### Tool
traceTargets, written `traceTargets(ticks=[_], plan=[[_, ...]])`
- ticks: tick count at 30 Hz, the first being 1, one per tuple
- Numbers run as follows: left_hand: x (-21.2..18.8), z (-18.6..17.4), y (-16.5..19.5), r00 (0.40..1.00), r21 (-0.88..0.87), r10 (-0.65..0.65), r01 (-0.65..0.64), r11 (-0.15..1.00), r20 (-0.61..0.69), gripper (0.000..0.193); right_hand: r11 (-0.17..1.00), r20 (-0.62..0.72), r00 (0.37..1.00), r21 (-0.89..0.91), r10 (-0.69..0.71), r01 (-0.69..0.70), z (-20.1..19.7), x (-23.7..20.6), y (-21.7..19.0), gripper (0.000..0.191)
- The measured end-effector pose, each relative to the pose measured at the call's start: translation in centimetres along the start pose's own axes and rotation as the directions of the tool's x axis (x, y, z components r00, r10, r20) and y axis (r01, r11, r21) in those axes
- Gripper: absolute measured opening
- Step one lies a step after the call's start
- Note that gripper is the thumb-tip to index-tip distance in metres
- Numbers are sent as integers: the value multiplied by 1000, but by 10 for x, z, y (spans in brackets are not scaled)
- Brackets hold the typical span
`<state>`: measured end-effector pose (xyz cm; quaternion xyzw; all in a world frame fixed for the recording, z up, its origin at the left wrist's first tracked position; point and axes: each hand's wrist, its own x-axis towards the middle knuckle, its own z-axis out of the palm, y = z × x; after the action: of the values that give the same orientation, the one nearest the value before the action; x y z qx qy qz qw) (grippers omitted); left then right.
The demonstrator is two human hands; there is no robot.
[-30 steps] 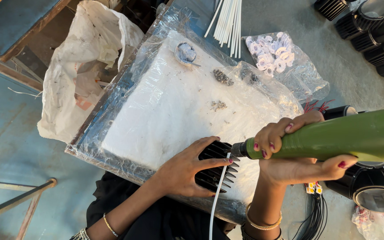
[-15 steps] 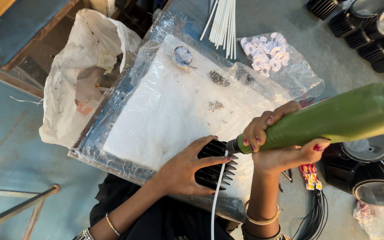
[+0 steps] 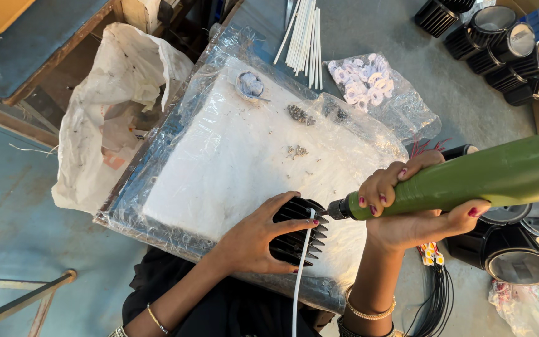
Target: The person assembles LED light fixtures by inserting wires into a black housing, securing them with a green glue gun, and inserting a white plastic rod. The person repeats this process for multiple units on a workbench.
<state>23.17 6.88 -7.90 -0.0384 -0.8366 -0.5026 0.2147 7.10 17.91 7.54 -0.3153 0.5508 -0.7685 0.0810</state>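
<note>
Head view: nearest the camera, the left hand point(image 3: 254, 240) lies over a black finned housing point(image 3: 301, 232), its fingers point(image 3: 280, 201) spread and clamped around the ribbed body, pressing it onto the front edge of the plastic-wrapped white pad point(image 3: 232, 156) that covers the desk point(image 3: 407, 93). A thin white cable point(image 3: 301, 281) runs down from the housing toward the lap. Just to the right, the right hand point(image 3: 407, 209) grips a green electric screwdriver point(image 3: 469, 181), fingers closed tight round its barrel; the dark tip touches the top of the housing. Black wires point(image 3: 435, 299) hang below that wrist, beside round black lamp shells point(image 3: 519, 262). Farther up the pad lie small heaps of screws point(image 3: 299, 114) and a little round cup point(image 3: 251, 84). Beyond are a clear bag of white rings point(image 3: 363, 84), a bundle of white tubes point(image 3: 307, 37), more black housings point(image 3: 500, 43) at the far right, and a crumpled white sack point(image 3: 113, 106) to the left.
</note>
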Motion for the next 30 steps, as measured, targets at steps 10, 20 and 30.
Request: traceTargets(ticks=[10,20,30], plan=[[2,-1,-2,1000,-5,24,-24,1000,-15,83,999,26,999,-45,27,-26,6,0,3,92],[4,-1,-2,1000,-19,-23,23,1000,20,82,987,203,978,143,44,-74,-23,9,23,98],[-1,-3,6,999,-27,-30,30,999,23,83,989,267,963,132,29,-67,-17,4,13,91]])
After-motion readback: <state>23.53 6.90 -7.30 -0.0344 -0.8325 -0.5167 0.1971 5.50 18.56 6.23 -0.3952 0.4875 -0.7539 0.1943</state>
